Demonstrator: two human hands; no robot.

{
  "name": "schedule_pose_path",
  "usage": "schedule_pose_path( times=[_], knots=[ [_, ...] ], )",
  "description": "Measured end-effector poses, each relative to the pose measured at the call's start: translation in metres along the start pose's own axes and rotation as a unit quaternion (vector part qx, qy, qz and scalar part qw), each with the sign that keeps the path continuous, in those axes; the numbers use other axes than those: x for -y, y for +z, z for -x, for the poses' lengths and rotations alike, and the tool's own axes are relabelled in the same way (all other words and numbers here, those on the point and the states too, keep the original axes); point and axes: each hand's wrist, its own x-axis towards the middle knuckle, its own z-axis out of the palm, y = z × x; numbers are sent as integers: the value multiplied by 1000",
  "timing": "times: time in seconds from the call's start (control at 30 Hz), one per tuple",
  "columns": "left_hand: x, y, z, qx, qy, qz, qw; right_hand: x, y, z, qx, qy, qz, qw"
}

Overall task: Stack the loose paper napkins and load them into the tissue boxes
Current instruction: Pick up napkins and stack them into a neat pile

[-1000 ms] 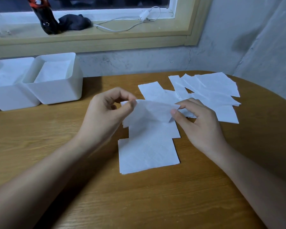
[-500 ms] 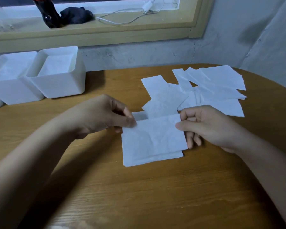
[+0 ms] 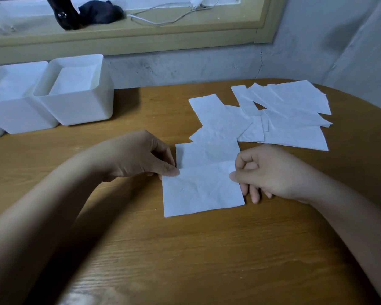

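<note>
left hand (image 3: 139, 157) pinching left edge of napkin (image 3: 204, 188), right hand (image 3: 271, 172) pinching its right edge — napkin flat at table (image 3: 185, 249) centre, loose napkins (image 3: 290, 119) just behind, white tissue boxes (image 3: 79, 106) far left

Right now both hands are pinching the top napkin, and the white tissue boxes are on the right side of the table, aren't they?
Not quite. The head view shows the white tissue boxes on the left side of the table, not the right. The rest holds: the left hand and the right hand each pinch an edge of the top napkin.
</note>
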Motion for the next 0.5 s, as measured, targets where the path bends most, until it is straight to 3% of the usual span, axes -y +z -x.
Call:
schedule_pose_path(
  times=[0.5],
  knots=[
    [10,4,-8,-43,-14,-67,997,-7,1,-4,-61,-37,52,996]
  ],
)
